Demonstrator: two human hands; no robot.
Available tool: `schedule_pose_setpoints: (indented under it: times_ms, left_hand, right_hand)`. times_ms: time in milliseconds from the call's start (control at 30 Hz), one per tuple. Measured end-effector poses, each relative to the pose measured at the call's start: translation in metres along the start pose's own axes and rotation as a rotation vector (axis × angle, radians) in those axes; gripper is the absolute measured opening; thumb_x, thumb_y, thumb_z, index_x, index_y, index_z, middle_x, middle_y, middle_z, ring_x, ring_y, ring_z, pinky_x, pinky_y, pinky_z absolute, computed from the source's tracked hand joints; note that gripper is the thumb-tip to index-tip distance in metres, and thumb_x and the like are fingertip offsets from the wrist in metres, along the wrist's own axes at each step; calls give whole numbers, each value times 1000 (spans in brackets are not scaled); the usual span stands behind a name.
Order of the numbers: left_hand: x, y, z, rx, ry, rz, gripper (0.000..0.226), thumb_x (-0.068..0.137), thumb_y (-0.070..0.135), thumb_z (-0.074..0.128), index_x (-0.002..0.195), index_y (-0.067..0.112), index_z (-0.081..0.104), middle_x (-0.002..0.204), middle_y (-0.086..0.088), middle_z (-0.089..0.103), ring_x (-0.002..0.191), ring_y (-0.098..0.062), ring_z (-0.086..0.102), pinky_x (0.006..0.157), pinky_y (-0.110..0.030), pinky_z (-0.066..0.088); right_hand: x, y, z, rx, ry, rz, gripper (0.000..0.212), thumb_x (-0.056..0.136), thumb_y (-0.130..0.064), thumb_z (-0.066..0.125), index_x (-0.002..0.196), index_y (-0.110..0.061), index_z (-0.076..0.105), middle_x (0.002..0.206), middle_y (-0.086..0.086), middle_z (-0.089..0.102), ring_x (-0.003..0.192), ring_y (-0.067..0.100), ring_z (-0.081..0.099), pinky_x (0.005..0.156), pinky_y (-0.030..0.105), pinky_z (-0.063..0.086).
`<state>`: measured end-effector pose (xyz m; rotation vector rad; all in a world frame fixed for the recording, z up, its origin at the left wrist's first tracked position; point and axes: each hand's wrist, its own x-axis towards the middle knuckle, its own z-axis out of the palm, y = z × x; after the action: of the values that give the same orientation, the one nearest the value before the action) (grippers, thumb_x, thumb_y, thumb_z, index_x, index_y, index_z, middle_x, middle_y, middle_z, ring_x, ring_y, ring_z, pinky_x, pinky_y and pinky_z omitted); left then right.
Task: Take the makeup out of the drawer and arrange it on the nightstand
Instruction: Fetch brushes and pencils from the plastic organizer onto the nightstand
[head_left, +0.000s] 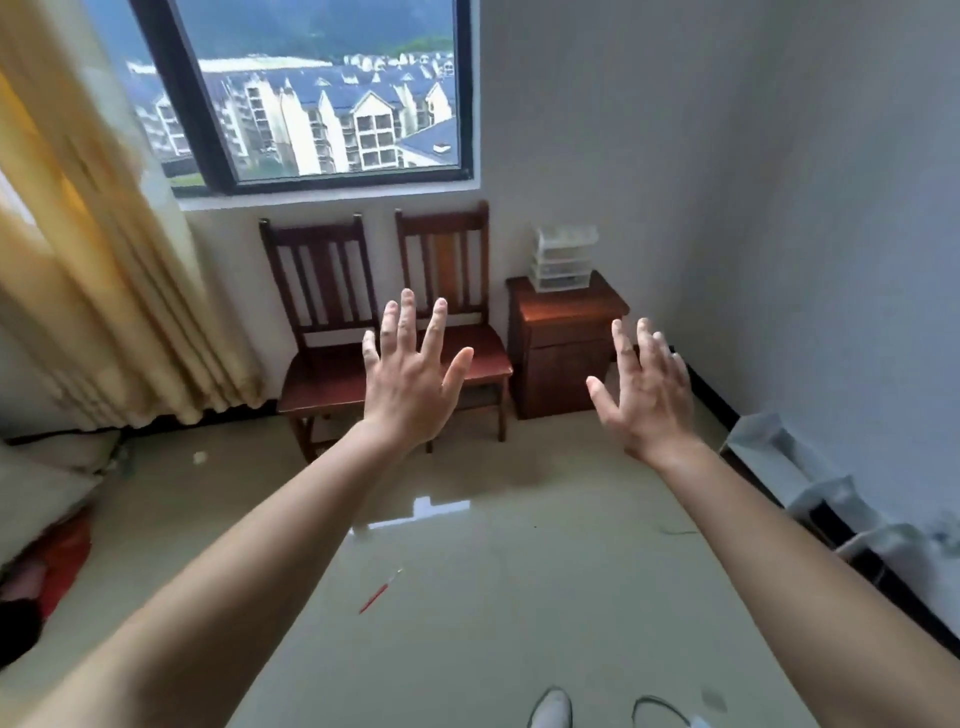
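Room viewed from standing height; pale glossy floor (467, 597) filled the near half of the frame. A dark-framed window (322, 93) sat in the far wall, with a yellow curtain (78, 260) hanging down the left side.

Two dark wooden chairs stood side by side under the window: left chair (322, 332) and right chair (457, 312), seats touching or nearly so. Just right of them, in the far right corner, stood the wooden nightstand (566, 348), its front closed. On its top, toward the back, sat a small clear drawer unit (563, 257); contents were too small and blurred to tell, so no makeup could be made out.

Both bare arms were stretched forward, well short of the furniture. Left hand (410, 384) was raised with palm away, fingers spread wide, holding nothing. Right hand (649, 395) was likewise spread and empty, slightly motion-blurred, overlapping the nightstand's lower right corner in view.

A thin red stick-like item (379, 592) lay on the floor, near centre. White shoe tip (553, 709) showed at the bottom edge.
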<state>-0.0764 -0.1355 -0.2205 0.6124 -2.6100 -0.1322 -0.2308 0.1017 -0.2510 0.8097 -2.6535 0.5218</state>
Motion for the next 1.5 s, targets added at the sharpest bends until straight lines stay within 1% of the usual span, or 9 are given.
schedule_pose_setpoints:
  times_ms: [100,233,333,500,667,967,1200,1333,1500]
  left_hand:
    - [60,24,55,-5,-41,40,70,98,60,29,157,26,15,165,-13,2,152,-30,2,118,-59,14]
    - [155,45,107,24,-104,51,71,97,63,26,158,30,8,165,-11,-6,152,-29,-3,119,-56,11]
    - [234,59,126,32,-101,34,72,97,63,24,158,29,5,165,-12,-6,152,-29,-4,120,-55,11]
    - [338,73,158,-9,-57,15,72,98,62,29,158,28,8,165,-13,-4,152,-30,-2,119,-54,11]
    - [423,76,234,-7,-116,12,74,97,63,27,158,28,5,165,-11,-4,152,-30,-2,119,-54,13]
    - [613,92,403,-83,-289,49,77,97,64,28,157,29,-4,165,-12,-9,152,-29,-5,120,-53,13]
    - [769,110,475,-88,-409,46,79,97,64,30,157,28,-9,164,-12,-11,152,-29,-6,120,-51,14]
    - [815,119,521,-165,-457,-30,83,96,62,36,157,25,-7,165,-13,-8,152,-30,-3,120,-50,16]
    - [856,130,601,-225,-507,-255,89,96,62,40,157,17,-7,165,-13,-4,152,-30,2,118,-49,19]
  right_hand:
    - [48,48,33,-12,-9,84,77,97,-50,45,159,-23,10,165,17,10,150,36,15,122,50,14]
    - [136,94,70,-2,-31,141,78,97,-50,46,160,-23,7,165,17,8,150,36,15,122,50,14]
    - [214,119,79,-2,-35,139,78,98,-50,44,160,-23,4,166,16,5,151,35,13,122,48,13]
    - [328,151,93,3,-36,129,80,98,-48,46,160,-21,3,165,19,5,151,37,14,121,49,13]
    - [410,190,142,-38,-71,108,85,96,-47,49,159,-20,-1,165,18,4,151,37,14,121,48,15]
    - [579,272,258,-111,-269,218,94,95,-45,53,157,-19,-13,165,19,-1,151,35,14,120,47,23]
    - [717,322,305,-37,-390,324,98,95,-42,55,156,-19,-19,165,17,-3,148,37,20,115,44,28]
    - [770,354,343,29,-434,340,99,96,-41,56,155,-20,-20,165,17,-4,150,37,16,117,45,26]
    - [839,402,423,196,-588,313,104,95,-40,60,154,-21,-24,166,13,-8,153,30,4,121,43,16]
